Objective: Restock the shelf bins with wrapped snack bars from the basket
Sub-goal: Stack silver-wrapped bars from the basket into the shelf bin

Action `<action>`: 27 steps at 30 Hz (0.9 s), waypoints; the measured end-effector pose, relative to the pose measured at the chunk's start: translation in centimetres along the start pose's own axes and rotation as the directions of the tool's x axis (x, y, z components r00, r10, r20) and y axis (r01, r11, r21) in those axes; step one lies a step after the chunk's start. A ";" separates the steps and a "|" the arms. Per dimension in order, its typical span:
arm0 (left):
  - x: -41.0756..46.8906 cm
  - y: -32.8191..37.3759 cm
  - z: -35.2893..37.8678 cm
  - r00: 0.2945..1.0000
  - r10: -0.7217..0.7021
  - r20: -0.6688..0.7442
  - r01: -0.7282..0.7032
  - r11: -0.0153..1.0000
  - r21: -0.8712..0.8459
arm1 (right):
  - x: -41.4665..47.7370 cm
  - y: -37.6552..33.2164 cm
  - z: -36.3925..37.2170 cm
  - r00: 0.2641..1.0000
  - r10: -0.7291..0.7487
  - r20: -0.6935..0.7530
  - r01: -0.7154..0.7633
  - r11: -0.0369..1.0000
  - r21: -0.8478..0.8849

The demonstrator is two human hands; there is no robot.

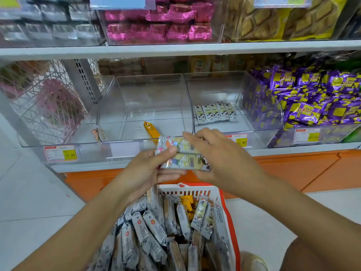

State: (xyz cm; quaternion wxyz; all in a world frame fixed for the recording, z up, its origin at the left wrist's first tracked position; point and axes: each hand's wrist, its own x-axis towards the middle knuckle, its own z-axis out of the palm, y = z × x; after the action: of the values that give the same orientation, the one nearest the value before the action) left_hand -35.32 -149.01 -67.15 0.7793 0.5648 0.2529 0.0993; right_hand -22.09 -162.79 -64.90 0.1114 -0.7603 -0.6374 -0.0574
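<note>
Both hands, left hand [145, 169] and right hand [216, 155], are gripping silver cartoon-printed wrapped snack bars [183, 153] above the white-and-red plastic basket [195, 191], fingers curled round them.

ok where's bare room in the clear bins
Middle bin: bare except one orange bar at its front. Bin right of it: free in front of and beside the row of cartoon bars. Purple snack bin: packed.
</note>
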 end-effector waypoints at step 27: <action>6.8 -1.1 -6.3 0.874 0.480 0.077 -0.153 0.122 0.981 | 15.8 23.9 7.6 0.551 0.834 0.016 -0.833 0.549 0.063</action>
State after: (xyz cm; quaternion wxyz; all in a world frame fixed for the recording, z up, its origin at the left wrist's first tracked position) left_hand -32.87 -141.16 -71.60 0.1667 0.9463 0.2292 0.1554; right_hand 3.81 -149.71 -70.95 0.1545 -0.9670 -0.2019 0.0163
